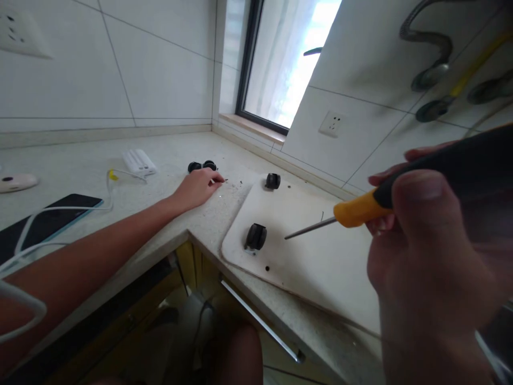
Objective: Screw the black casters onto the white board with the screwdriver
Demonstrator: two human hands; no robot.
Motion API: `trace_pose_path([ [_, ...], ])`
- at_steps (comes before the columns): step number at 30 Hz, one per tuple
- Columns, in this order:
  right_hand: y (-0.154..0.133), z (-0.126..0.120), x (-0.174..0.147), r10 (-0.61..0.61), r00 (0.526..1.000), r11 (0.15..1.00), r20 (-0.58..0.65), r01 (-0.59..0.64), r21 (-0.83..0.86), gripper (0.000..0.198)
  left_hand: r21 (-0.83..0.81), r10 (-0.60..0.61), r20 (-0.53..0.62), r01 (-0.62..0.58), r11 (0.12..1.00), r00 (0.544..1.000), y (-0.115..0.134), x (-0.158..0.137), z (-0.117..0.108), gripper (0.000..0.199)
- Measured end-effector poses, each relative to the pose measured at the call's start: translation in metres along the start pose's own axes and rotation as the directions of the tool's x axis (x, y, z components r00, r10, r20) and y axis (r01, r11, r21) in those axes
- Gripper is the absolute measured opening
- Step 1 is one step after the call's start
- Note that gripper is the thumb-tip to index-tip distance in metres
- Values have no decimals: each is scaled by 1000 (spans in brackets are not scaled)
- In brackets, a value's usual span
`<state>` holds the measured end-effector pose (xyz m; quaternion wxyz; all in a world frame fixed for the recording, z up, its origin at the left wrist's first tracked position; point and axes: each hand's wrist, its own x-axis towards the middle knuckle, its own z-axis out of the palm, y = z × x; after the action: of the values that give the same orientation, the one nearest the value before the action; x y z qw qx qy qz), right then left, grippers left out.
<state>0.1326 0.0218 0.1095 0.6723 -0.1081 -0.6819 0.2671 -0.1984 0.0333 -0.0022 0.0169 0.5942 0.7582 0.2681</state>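
My right hand (436, 251) is wrapped round a screwdriver (360, 207) with a black and yellow handle. Its metal shaft points left over a white board (320, 256) with rounded corners. Two black caster wheels stand on that board, one near the front edge (256, 236) and one farther back (273, 181). My left hand (200, 187) rests on the countertop, thumb and fingertips drawn together beside small dark bits; what they pinch, if anything, is too small to make out. Just behind it lie more black casters (202, 166).
A phone (60, 219), a white power bank (139, 161) and a white cable (80, 207) lie on the counter (172, 141) at left. Below its edge is a drawer handle (260, 320). Hoses (435, 40) hang on the tiled wall at right, beyond a window (288, 59).
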Motion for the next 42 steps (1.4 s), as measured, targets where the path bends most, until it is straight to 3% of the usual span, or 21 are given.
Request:
trace_pose_path([
  [3, -1, 3, 9, -32, 989, 999, -144, 28, -28, 21, 97, -79, -18, 80, 992, 997, -17, 28, 9, 27],
  [12, 11, -4, 13, -43, 991, 998, -125, 35, -59, 25, 190, -204, -18, 204, 960, 979, -20, 58, 50, 29],
  [16, 19, -4, 13, -112, 982, 991, -153, 99, -92, 24, 110, -193, -47, 198, 974, 980, -15, 58, 49, 26],
  [22, 22, -7, 12, -19, 989, 1000, -147, 18, -2, 25, -219, -97, -98, 73, 973, 990, 24, 42, 30, 26],
  [23, 22, -8, 12, -1, 990, 1000, -142, 3, 14, 25, -323, -70, -112, 30, 946, 991, 34, 35, 25, 26],
  [25, 24, -8, 11, 5, 991, 1000, -137, -2, 17, 22, -649, -39, -157, -73, 757, 987, 56, 19, 16, 23],
  [27, 27, -7, 11, -35, 987, 999, -159, 36, 8, 20, -818, -11, -139, -108, 565, 990, 75, 1, 6, 27],
  [30, 31, -7, 12, -59, 975, 996, -212, 71, 51, 22, -944, 17, -23, -27, 330, 1000, 96, -22, -4, 38],
  [32, 33, -7, 13, -47, 973, 995, -226, 66, 78, 24, -973, 38, 51, 41, 226, 998, 102, -31, -8, 39],
  [36, 33, -7, 12, -76, 978, 996, -192, 82, 23, 20, -983, 79, 116, 104, 149, 990, 105, -37, -8, 34],
  [42, 32, -6, 12, -57, 972, 997, -227, 67, 39, 20, -983, 83, 129, 116, 144, 988, 104, -38, -9, 33],
])
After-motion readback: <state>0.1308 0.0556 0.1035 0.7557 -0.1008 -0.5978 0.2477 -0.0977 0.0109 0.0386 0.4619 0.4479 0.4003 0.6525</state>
